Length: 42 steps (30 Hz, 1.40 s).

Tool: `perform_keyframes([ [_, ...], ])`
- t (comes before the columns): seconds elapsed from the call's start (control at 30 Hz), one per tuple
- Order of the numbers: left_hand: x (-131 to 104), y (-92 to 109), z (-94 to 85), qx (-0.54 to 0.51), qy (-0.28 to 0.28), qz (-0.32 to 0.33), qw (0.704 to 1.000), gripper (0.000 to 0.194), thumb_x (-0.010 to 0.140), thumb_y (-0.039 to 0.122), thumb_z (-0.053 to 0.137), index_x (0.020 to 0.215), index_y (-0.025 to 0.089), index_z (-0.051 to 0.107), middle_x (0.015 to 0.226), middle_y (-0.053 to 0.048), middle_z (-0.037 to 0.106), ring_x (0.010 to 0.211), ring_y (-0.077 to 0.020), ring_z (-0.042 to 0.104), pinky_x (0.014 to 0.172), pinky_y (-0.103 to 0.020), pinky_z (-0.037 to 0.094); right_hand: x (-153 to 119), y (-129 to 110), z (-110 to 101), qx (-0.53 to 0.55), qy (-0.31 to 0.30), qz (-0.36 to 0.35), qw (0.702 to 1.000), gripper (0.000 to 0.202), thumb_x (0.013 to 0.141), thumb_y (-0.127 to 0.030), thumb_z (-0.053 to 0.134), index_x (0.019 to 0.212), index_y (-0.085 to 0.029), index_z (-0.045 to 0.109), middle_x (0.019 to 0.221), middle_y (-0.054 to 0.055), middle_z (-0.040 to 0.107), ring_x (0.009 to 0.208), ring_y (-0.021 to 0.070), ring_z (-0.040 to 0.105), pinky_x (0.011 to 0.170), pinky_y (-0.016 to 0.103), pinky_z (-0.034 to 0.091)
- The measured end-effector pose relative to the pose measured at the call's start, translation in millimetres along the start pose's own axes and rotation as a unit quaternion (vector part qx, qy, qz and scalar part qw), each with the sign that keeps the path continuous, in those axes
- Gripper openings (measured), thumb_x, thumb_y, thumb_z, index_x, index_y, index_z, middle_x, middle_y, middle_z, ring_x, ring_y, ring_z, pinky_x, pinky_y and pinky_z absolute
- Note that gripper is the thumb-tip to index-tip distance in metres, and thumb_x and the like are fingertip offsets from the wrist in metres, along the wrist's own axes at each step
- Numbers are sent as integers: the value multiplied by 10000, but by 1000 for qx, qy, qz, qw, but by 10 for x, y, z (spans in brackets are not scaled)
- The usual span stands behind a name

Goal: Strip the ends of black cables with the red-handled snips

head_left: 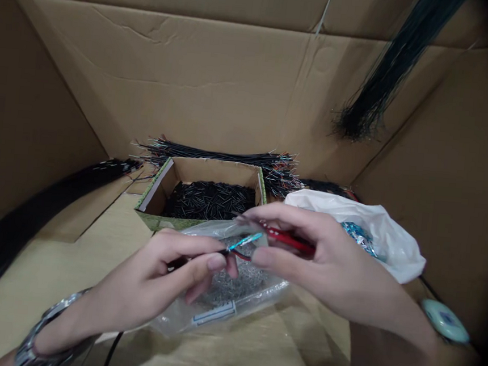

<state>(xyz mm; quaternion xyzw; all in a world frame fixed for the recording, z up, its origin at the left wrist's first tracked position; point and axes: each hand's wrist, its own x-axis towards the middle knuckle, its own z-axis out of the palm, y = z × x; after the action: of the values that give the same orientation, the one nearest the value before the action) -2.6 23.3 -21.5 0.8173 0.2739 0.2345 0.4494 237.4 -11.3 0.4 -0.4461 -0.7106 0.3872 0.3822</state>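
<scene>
My left hand (188,275) pinches a black cable between thumb and fingers. From the cable's end come a twisted light-blue and white wire (245,242) and a thin red wire (241,256). My right hand (307,245) is just right of it, fingers curled round a slim red object (288,240) with pale specks, too blurred to name. Its thumb and fingertips reach close to the wire ends. Beneath both hands lies a clear plastic bag (268,293) with many small shiny metal pieces inside and a label (214,312).
Behind the bag stands an open box (172,222) of short black tubes. Bundles of black cable (212,153) lie behind it; another (24,203) runs along the left. A white bag (400,253) with blue foil-like contents and a pale green device (445,321) sit right. Cardboard walls (193,82) surround everything.
</scene>
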Motion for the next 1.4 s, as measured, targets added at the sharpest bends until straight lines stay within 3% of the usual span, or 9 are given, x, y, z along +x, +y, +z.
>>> perform_keyframes([
  [0.07,-11,-21,-5,3,28,0,1000,309,1056,305,458,905,189,702,583,70,526,519,-73,486,533,-165,402,-35,-11,-92,-33,29,-20,999,253,915,-262,699,1154,-340,717,1136,-41,732,996,136,675,796,180,529],
  [0.27,-7,-48,22,60,82,21,995,258,1050,268,471,962,207,706,566,77,515,511,-73,491,519,-161,393,-218,-114,-103,-142,110,-7,984,186,932,-423,667,1048,-321,772,988,-5,774,808,169,695,599,214,528],
  [0.4,0,-41,55,89,101,42,990,279,1035,260,496,826,186,667,561,72,513,497,-74,477,490,-172,377,-266,-175,4,-175,59,-15,983,215,952,-415,632,901,-265,777,736,-10,716,577,123,572,469,214,434],
  [0.5,-10,-38,62,96,104,52,989,248,1030,246,504,876,202,695,562,75,526,486,-74,475,472,-167,373,-223,-186,34,-156,27,3,987,248,968,-399,601,867,-240,761,610,-35,611,500,97,449,412,210,353],
  [0.87,0,-36,65,112,81,58,989,214,1017,199,518,917,223,707,573,86,513,489,-69,467,470,-152,373,-188,-162,16,-137,0,38,990,203,946,-324,615,796,-231,713,579,-67,464,511,77,382,408,198,293],
  [1.03,-10,-29,71,107,84,73,988,199,1011,168,526,925,242,690,596,95,518,503,-63,469,487,-142,375,-144,-146,22,-155,-2,47,987,236,934,-351,624,748,-229,702,564,-65,471,513,83,400,421,205,306],
  [1.23,7,-65,61,133,87,67,985,198,1017,205,518,938,215,699,575,80,509,484,-77,469,475,-176,368,-225,-163,-37,-185,44,15,982,226,947,-374,617,860,-217,753,626,-22,583,530,109,462,433,239,313],
  [1.4,33,-53,64,141,81,78,984,201,1011,186,524,890,208,684,580,79,505,487,-72,462,472,-176,351,-274,-208,-33,-157,6,0,988,238,968,-375,595,861,-223,744,604,-26,561,519,108,450,457,237,349],
])
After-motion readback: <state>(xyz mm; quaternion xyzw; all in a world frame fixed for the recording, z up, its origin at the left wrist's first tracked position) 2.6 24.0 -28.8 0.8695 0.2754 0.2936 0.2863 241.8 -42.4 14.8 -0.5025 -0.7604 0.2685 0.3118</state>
